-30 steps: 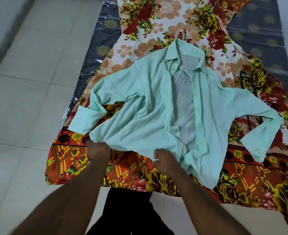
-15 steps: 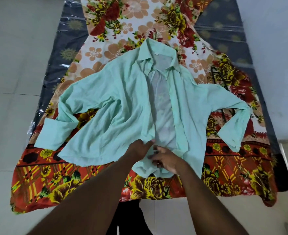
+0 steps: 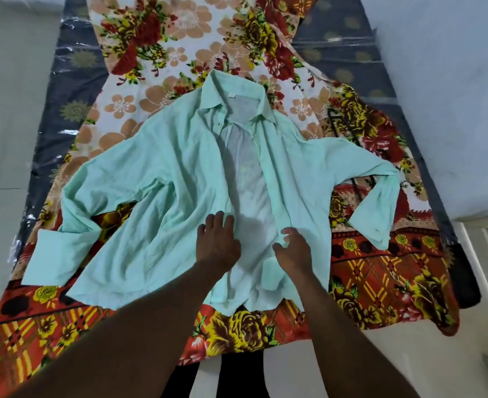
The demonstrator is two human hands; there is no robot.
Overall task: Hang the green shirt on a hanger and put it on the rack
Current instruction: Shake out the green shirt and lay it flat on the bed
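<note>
The green shirt (image 3: 179, 182) is shown spread open on the floral sheet (image 3: 380, 282), its long axis running from hem at the near edge to collar farther off. The left hand (image 3: 218, 245) is laid flat, fingers straight, on one front panel; the other panel's edge is pinched by the right hand (image 3: 293, 251).

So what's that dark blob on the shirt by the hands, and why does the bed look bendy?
Head view: the blob is a soft shadow on the green shirt beside the left hand, most likely cast by it; the wide lens makes the mattress edges splay outward; the white streaks on its plastic wrap are glare; the right hand looks slightly blurred at the fingertips.
</note>
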